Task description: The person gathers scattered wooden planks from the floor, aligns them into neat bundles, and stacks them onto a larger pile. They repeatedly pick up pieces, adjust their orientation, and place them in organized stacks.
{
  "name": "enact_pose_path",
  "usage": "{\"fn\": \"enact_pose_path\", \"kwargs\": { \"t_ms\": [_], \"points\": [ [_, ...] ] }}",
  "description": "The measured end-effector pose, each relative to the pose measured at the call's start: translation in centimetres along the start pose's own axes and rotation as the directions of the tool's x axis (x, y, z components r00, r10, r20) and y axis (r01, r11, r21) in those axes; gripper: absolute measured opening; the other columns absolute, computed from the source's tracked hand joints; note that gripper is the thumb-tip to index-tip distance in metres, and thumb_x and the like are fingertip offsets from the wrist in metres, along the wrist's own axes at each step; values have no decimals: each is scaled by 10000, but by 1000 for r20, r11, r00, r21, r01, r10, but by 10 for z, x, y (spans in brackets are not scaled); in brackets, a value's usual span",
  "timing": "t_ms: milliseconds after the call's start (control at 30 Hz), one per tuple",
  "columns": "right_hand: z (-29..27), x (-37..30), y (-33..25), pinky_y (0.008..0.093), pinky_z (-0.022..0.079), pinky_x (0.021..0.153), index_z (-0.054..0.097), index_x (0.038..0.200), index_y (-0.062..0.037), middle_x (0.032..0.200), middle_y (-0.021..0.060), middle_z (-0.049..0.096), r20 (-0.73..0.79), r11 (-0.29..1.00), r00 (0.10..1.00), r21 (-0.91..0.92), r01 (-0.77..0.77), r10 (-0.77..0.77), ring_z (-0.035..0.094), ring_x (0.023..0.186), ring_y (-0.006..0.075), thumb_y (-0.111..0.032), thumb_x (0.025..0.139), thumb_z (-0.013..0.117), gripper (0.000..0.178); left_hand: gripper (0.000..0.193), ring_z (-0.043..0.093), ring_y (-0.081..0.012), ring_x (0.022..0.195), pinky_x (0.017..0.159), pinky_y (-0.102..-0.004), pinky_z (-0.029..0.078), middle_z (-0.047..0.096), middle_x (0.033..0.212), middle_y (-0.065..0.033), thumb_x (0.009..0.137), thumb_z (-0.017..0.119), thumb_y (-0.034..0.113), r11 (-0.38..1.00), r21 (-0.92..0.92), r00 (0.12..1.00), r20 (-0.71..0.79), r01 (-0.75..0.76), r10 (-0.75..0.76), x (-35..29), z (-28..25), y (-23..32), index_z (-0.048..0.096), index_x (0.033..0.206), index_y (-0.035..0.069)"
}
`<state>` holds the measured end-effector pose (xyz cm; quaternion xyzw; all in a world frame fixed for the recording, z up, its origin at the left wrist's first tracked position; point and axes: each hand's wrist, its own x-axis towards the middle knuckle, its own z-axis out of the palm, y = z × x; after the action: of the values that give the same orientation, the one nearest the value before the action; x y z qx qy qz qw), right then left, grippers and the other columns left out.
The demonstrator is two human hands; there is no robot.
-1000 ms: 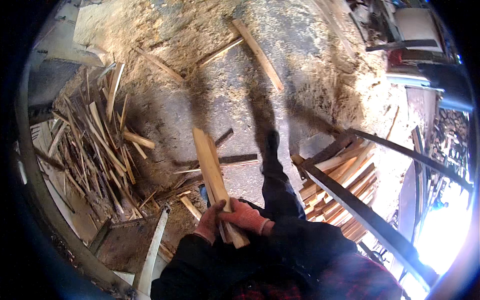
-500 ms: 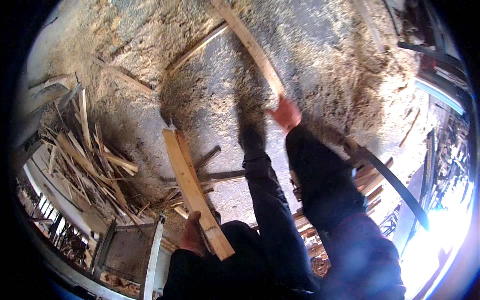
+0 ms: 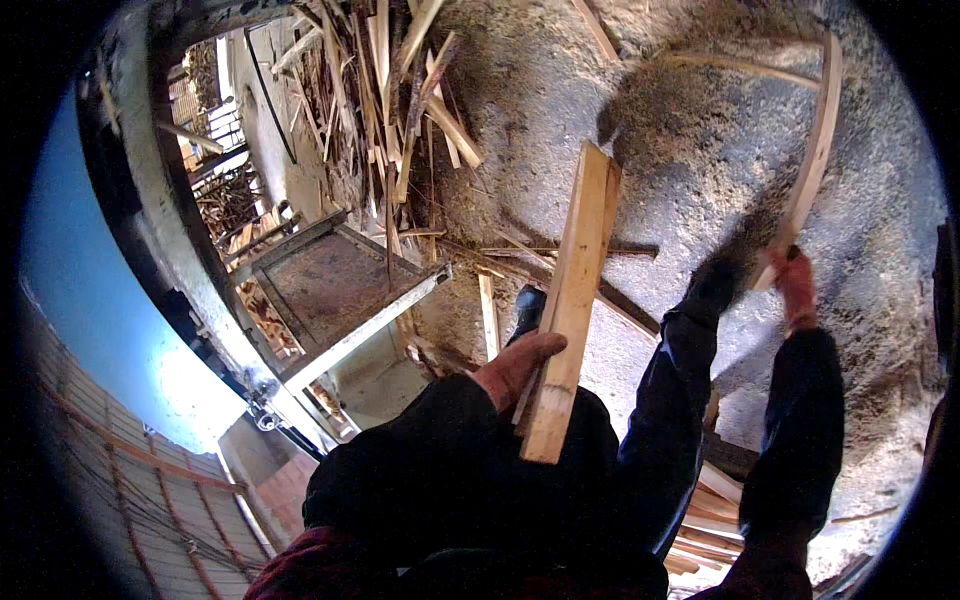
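Observation:
My left hand (image 3: 515,370) is closed around a short wooden plank (image 3: 572,320), holding it tilted up in front of my body. Its thumb lies over the near part of the wood. A second, narrower plank (image 3: 609,205) shows behind the first, in the same grip. Out to the right, my right hand (image 3: 795,283) grips the near end of a long wooden strip (image 3: 818,150). That strip slants away over the sawdust-covered floor, its far end towards the upper right. Some fingers of both hands are hidden.
A heap of wood offcuts (image 3: 390,100) lies at the far left. Nearer stands a metal-framed cart (image 3: 385,325). Loose sticks (image 3: 625,250) lie beyond my left hand. Stacked strips (image 3: 712,515) sit beside my leg, and another strip (image 3: 745,67) lies at the far right.
My view has swung left, so the floor things appear farther right. My right hand, earlier spread at the long strip's end, has closed on it. The left hand still holds its planks.

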<state>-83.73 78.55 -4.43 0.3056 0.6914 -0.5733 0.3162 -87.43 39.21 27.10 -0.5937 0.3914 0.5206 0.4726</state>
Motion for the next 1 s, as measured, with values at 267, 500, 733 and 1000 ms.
{"fn": "enact_pose_path", "kwargs": {
  "t_ms": [267,500,733,1000],
  "points": [
    [212,-291,-163,339,513,698,620,1027,-65,896,60,634,251,548,955,782,-296,157,598,826,185,-351,853,611,335,474,639,-233,745,655,-343,536,645,856,-98,808,692,382,973,183,990,16,-139,139,45,-37,-42,583,1084,12],
    [316,-436,-184,305,536,680,610,1106,-34,935,130,647,-17,671,981,732,-121,195,628,826,204,-345,841,647,410,568,635,-190,861,750,-297,536,634,999,-110,812,716,334,823,405,896,365,-397,253,-36,-138,-100,511,1208,-18],
    [366,-569,-188,311,544,582,609,1049,-46,939,84,616,83,579,901,740,-342,426,613,743,171,-434,795,683,469,543,639,-260,915,792,-362,547,617,1055,-163,904,593,414,924,355,917,399,-142,-12,-92,-223,-174,515,1200,-35],
    [372,-723,-76,289,504,659,600,1157,-80,988,72,626,178,370,831,832,-412,526,593,813,151,-412,827,654,470,511,642,-232,910,783,-332,547,626,1031,-145,914,578,425,833,551,896,342,53,-283,-98,-264,-344,561,1152,-27]
  ]
}}
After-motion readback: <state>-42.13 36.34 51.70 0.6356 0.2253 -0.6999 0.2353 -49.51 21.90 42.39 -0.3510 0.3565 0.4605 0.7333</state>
